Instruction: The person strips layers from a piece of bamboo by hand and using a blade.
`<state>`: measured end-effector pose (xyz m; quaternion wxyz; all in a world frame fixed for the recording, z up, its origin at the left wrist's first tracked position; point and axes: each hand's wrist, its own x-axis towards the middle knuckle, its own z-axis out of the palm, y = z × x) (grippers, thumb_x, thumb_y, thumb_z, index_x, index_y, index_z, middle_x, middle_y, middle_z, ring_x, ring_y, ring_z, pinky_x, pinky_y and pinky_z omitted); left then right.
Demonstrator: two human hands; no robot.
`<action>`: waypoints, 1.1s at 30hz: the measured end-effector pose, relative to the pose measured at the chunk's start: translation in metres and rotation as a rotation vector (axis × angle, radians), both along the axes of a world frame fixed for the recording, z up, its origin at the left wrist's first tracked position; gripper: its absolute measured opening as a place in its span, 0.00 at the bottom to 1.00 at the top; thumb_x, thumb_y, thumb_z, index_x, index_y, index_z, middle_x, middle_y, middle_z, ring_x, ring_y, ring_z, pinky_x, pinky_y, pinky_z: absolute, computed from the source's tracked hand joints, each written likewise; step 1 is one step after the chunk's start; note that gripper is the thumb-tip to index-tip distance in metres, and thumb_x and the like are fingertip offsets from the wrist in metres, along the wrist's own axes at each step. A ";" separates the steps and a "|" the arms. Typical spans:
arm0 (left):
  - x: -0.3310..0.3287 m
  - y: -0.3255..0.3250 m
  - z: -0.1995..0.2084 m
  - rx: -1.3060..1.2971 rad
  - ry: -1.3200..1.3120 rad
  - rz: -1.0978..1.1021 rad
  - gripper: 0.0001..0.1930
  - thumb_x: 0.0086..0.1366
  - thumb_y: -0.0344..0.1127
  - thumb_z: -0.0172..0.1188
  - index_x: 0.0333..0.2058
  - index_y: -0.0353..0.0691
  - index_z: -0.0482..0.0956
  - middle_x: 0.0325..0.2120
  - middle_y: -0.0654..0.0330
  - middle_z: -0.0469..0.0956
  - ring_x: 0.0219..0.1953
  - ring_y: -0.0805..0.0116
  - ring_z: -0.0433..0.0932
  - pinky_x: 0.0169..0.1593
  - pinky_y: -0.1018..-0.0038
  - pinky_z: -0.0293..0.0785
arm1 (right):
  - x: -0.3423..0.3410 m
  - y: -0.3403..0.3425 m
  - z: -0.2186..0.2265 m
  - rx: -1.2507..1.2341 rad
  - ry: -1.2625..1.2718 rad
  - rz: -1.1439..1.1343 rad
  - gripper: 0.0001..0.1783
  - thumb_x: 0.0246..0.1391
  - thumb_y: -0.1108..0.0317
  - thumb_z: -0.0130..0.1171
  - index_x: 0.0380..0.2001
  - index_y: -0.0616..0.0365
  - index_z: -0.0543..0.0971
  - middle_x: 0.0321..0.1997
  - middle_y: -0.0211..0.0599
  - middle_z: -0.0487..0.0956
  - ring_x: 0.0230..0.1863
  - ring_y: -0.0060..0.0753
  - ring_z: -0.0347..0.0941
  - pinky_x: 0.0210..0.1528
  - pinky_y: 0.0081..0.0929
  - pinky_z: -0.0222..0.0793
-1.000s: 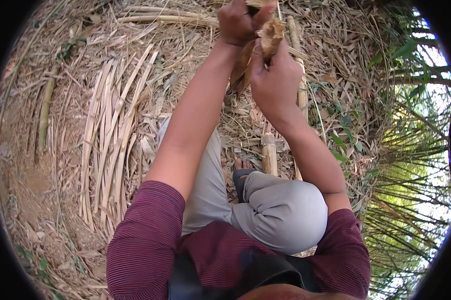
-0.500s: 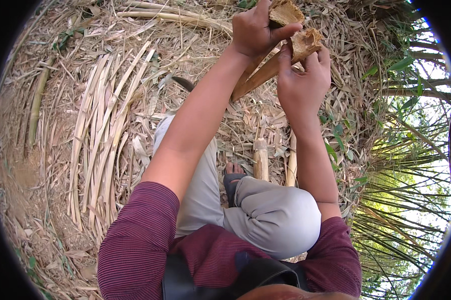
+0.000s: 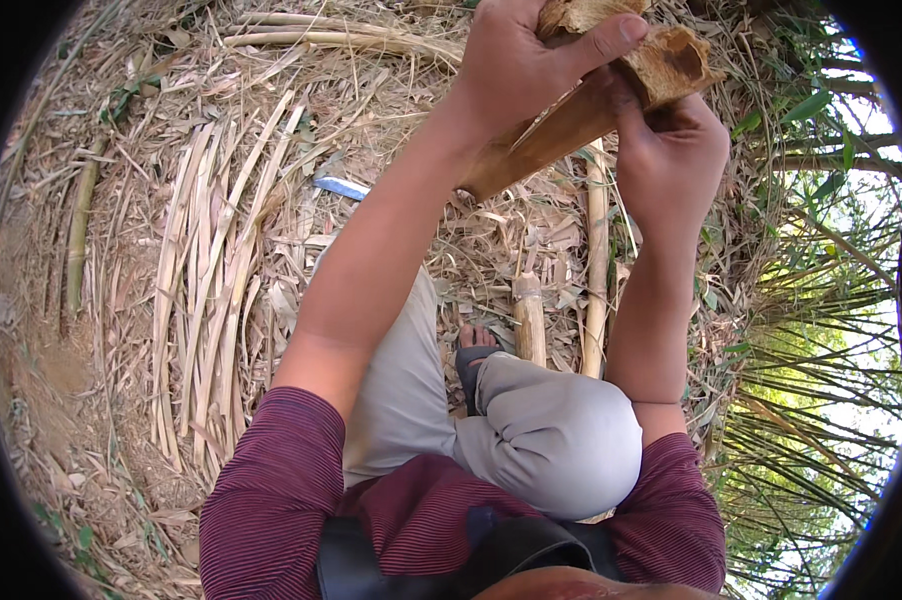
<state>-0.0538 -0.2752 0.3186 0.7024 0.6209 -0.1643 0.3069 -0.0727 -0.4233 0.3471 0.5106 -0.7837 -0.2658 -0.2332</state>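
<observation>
Both my hands hold a length of split bamboo (image 3: 556, 143) at the top of the view, in front of my knees. Its two halves spread apart at the rough, fibrous end and come together toward the lower left. Around the left half is my left hand (image 3: 516, 75), closed, its thumb stretched across toward the other half. My right hand (image 3: 676, 150) is closed on the right half, just below its ragged end (image 3: 676, 65); part of its fingers is hidden behind the bamboo. A curved blade (image 3: 341, 187) lies on the ground, partly covered by my left forearm.
Long pale split strips (image 3: 211, 280) lie at the left, and more strips (image 3: 341, 35) at the far side. A short wooden piece with a narrow spike (image 3: 529, 315) and a pole (image 3: 596, 260) lie beyond my raised knee (image 3: 571, 440). Bamboo stems (image 3: 801, 400) stand at the right.
The bamboo has come closer and its ragged ends have shifted right. My right hand has moved right and slightly down; the two halves stay gripped. The blade now shines bluish.
</observation>
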 end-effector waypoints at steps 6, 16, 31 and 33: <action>0.004 -0.006 -0.004 -0.101 -0.067 -0.099 0.12 0.70 0.36 0.63 0.45 0.32 0.79 0.36 0.61 0.83 0.38 0.79 0.79 0.42 0.78 0.77 | 0.007 0.003 -0.014 -0.126 -0.233 -0.080 0.11 0.54 0.74 0.67 0.42 0.61 0.81 0.28 0.44 0.84 0.23 0.36 0.81 0.28 0.27 0.73; -0.004 -0.012 0.000 -0.094 0.022 0.051 0.11 0.70 0.35 0.63 0.43 0.31 0.78 0.36 0.58 0.85 0.38 0.75 0.82 0.40 0.77 0.78 | -0.013 0.009 0.022 -0.026 -0.222 -0.063 0.26 0.61 0.66 0.67 0.60 0.56 0.73 0.43 0.42 0.84 0.45 0.26 0.81 0.46 0.25 0.79; 0.035 0.011 -0.025 -0.063 -0.127 0.232 0.12 0.70 0.36 0.63 0.44 0.34 0.77 0.36 0.58 0.83 0.37 0.74 0.81 0.41 0.76 0.78 | -0.008 0.025 0.010 -0.171 -0.353 0.035 0.15 0.57 0.75 0.62 0.48 0.64 0.80 0.31 0.44 0.82 0.26 0.38 0.81 0.30 0.26 0.74; 0.039 0.010 -0.028 -0.046 -0.153 0.259 0.12 0.70 0.37 0.63 0.43 0.34 0.77 0.35 0.57 0.83 0.36 0.73 0.82 0.40 0.75 0.78 | -0.013 0.022 0.007 -0.207 -0.354 0.018 0.15 0.59 0.72 0.61 0.48 0.65 0.80 0.34 0.46 0.83 0.30 0.40 0.82 0.33 0.28 0.75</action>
